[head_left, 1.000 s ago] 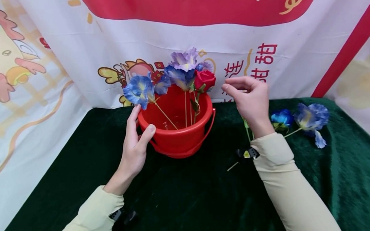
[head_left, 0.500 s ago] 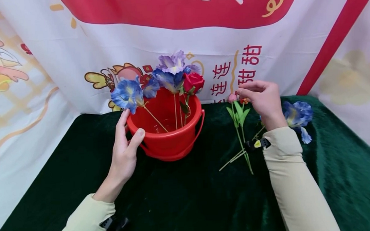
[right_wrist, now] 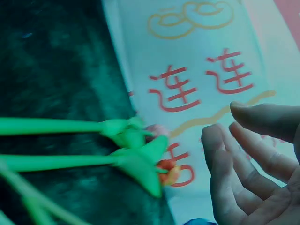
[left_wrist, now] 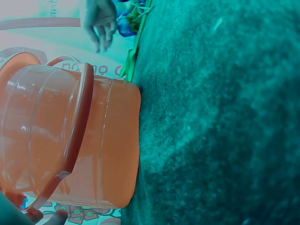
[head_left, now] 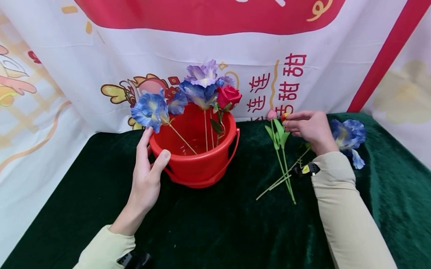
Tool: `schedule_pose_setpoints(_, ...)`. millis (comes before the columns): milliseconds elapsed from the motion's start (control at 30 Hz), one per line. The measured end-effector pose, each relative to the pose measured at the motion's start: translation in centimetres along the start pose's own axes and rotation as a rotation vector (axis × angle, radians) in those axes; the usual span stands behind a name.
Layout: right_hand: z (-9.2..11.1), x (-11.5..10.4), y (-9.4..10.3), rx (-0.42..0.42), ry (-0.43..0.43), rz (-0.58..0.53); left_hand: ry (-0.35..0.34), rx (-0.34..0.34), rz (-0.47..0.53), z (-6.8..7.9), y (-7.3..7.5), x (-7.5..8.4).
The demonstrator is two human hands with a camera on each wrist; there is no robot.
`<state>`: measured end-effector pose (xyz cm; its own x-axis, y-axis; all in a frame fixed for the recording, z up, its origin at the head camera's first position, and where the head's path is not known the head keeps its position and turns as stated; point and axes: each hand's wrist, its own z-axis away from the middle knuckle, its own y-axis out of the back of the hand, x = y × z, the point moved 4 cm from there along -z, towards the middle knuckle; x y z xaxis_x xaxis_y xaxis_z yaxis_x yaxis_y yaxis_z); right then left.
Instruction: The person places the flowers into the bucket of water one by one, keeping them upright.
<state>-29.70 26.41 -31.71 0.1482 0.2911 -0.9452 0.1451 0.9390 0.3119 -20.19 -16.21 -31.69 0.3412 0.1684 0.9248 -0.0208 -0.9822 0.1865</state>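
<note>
A red plastic bucket (head_left: pixel 199 168) stands upright on the dark green cloth. Inside it are artificial flowers: a blue iris (head_left: pixel 150 111) leaning left, a purple-blue iris (head_left: pixel 203 74) and a red rose (head_left: pixel 229 96). My left hand (head_left: pixel 142 188) rests against the bucket's left side, its fingers and thumb fairly straight. To the right, my right hand (head_left: pixel 313 129) hovers by two small tulips, one pink (head_left: pixel 272 114), one orange-red (head_left: pixel 284 116). In the right wrist view its thumb and fingers (right_wrist: pixel 262 112) are apart, with nothing between them.
Beyond the right hand lies another blue iris (head_left: pixel 349 133). Bare flower stems (head_left: pixel 274 184) cross the tulip stems on the cloth (head_left: pixel 219 233). A printed white backdrop (head_left: pixel 155 45) rises behind the table.
My right hand has moved from beside the rose rightward and down to the tulips. The left hand stays at the bucket. The whole view shifted slightly.
</note>
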Motion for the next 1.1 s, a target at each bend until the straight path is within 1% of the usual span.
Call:
schedule_pose_setpoints(67,-0.2,0.6,-0.5,-0.011,-0.033,0.044,0.004,0.002,-0.005,0.1,0.0,0.0)
schedule_pose_setpoints(133,-0.3,1.2,-0.8,-0.002,-0.059,0.115,0.006,0.001,-0.002,0.1,0.1,-0.1)
schedule_pose_setpoints(200,-0.3,1.7,-0.9,0.016,-0.075,0.198,0.003,-0.003,0.006,0.1,0.0,-0.1)
schedule_pose_setpoints(300,-0.4,2.3,-0.9,0.036,-0.092,0.295,0.001,-0.010,0.019,0.0,-0.2,-0.1)
schedule_pose_setpoints(367,-0.4,2.6,-1.0,0.029,-0.108,0.330,0.000,-0.009,0.015,-0.1,-0.2,0.0)
schedule_pose_setpoints(500,-0.5,3.0,-1.4,0.014,-0.138,0.362,0.005,-0.009,0.006,-0.1,-0.2,0.0)
schedule_pose_setpoints(767,-0.5,3.3,-1.8,-0.043,-0.196,0.342,0.007,-0.009,-0.003,-0.1,-0.2,0.1)
schedule_pose_setpoints(900,-0.7,3.4,-1.7,-0.065,-0.194,0.332,0.009,-0.007,-0.001,-0.1,-0.1,0.0)
schedule_pose_setpoints(1100,-0.9,3.5,-1.8,-0.075,-0.199,0.304,0.000,-0.005,0.004,-0.1,0.0,0.0)
